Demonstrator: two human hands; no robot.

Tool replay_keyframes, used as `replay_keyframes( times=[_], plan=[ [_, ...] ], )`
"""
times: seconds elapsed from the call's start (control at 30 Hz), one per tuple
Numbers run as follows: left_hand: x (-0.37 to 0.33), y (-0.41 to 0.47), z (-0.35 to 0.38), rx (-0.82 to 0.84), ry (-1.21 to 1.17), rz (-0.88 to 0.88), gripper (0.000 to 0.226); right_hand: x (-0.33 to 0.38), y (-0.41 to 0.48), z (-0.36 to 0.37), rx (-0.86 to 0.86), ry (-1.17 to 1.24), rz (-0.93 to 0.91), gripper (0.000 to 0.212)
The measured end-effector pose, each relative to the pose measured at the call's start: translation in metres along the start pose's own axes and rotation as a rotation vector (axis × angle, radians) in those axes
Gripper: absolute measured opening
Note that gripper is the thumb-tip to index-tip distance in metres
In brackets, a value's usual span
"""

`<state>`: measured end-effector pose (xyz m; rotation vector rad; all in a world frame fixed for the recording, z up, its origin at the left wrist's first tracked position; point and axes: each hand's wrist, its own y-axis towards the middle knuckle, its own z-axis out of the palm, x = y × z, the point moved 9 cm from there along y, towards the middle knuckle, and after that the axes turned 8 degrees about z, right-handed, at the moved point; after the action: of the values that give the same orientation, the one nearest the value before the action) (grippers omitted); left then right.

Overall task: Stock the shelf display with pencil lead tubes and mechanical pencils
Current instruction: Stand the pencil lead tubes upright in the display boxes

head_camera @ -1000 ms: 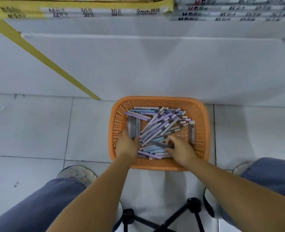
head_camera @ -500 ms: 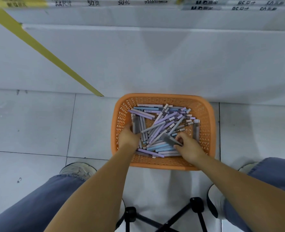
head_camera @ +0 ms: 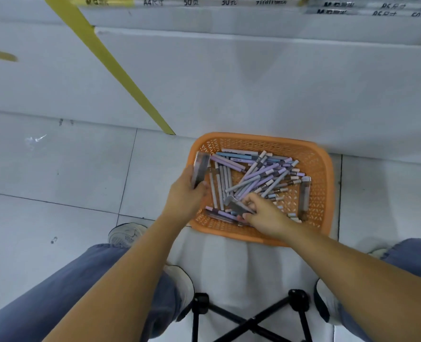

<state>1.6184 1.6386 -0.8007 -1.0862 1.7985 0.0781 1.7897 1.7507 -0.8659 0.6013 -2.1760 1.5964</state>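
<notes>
White tiled floor (head_camera: 56, 169) under orange basket (head_camera: 323, 154) of pencils (head_camera: 259, 178); left grip (head_camera: 186, 196) clamped on grey tube (head_camera: 199, 169), right grip (head_camera: 266, 214) pinching second tube (head_camera: 238, 206)

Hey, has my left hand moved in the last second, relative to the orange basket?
Yes. The left hand has shifted left from inside the orange basket to over its left rim, now gripping grey tubes.

Just one wide-angle head cam, aimed forward and steeply down at the floor (head_camera: 56, 169); orange basket (head_camera: 321, 183) close, just 4 o'clock of centre, shelf base (head_camera: 254, 82) at 12.
</notes>
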Motion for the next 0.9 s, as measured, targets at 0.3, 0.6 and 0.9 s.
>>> replay_keyframes(
  times=[0.3, 0.6, 0.9],
  plan=[
    [0.071, -0.034, -0.027, -0.035, -0.077, -0.198, 0.035, 0.031, 0.005, 0.028, -0.149, -0.358, -0.083, 0.022],
    [0.089, -0.037, -0.020, -0.033, -0.130, -0.225, 0.028, 0.026, 0.016, 0.031, -0.102, -0.291, -0.009, 0.030],
    [0.087, -0.038, -0.019, -0.070, -0.095, -0.243, 0.028, 0.039, 0.008, 0.023, -0.217, -0.563, -0.173, 0.027]
  ],
)
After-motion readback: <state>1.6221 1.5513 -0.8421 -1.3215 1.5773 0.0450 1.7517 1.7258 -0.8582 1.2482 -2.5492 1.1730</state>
